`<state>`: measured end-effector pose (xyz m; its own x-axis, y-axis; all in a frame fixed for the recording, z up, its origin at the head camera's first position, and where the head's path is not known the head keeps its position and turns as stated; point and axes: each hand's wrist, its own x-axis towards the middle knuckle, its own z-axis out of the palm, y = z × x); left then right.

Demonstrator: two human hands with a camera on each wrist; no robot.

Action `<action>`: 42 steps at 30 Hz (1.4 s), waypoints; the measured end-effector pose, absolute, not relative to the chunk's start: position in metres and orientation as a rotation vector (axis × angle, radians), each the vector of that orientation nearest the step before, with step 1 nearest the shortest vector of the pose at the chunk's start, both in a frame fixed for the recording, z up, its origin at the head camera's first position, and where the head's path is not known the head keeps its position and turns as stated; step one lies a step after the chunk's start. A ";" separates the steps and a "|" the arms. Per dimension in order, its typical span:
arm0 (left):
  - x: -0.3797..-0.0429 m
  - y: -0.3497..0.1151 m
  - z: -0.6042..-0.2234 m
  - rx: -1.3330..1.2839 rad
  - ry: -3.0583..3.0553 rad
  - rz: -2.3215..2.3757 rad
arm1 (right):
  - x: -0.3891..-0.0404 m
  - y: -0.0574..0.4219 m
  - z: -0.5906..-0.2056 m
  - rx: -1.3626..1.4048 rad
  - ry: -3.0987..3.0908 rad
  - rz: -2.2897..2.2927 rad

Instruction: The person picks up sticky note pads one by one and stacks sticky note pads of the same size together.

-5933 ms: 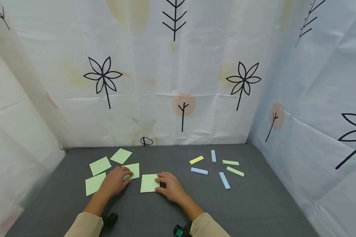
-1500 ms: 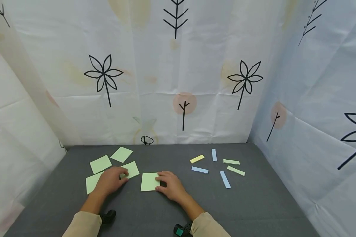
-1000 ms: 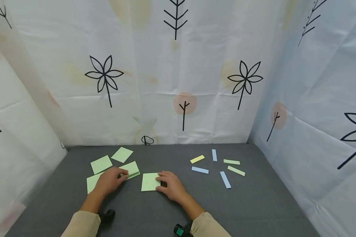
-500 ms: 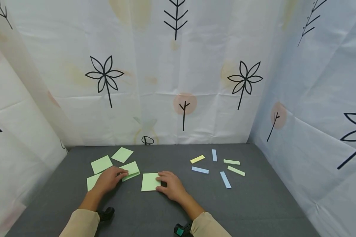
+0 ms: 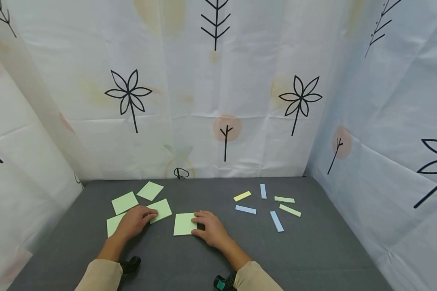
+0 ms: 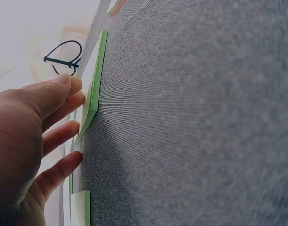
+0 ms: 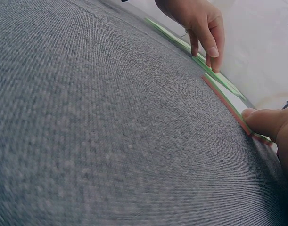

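A pale green sticky note pad (image 5: 162, 209) lies left of centre, angled on the grey table. My left hand (image 5: 135, 221) touches its near left part with the fingertips; in the left wrist view thumb and forefinger meet above the pad (image 6: 94, 84). A second green pad (image 5: 183, 224) lies to its right, squarer to me. My right hand (image 5: 209, 229) holds that pad by its right side, thumb near the front corner, fingers at the back one. Reddish layers show along its edge (image 7: 227, 103) in the right wrist view, where the right fingers are mostly hidden.
More green pads lie at the left: a middle one (image 5: 124, 203), a far one (image 5: 150, 190) and one (image 5: 114, 224) partly behind the left hand. On the right lie a yellow strip (image 5: 242, 196), blue strips (image 5: 245, 209) and green strips (image 5: 289, 210). Printed cloth (image 5: 175, 141) walls the table.
The upper layer of the left pad, lifted half a second ago, lies flat again. Several seconds ago that pad sat straighter; it has turned. The right hand has kept its place.
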<state>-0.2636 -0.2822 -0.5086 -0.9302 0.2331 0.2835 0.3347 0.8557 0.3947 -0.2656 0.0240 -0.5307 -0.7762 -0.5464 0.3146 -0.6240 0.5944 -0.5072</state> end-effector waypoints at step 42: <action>-0.266 -0.283 -0.519 0.038 -2.720 -0.818 | -0.264 0.023 -0.530 0.996 -2.664 0.930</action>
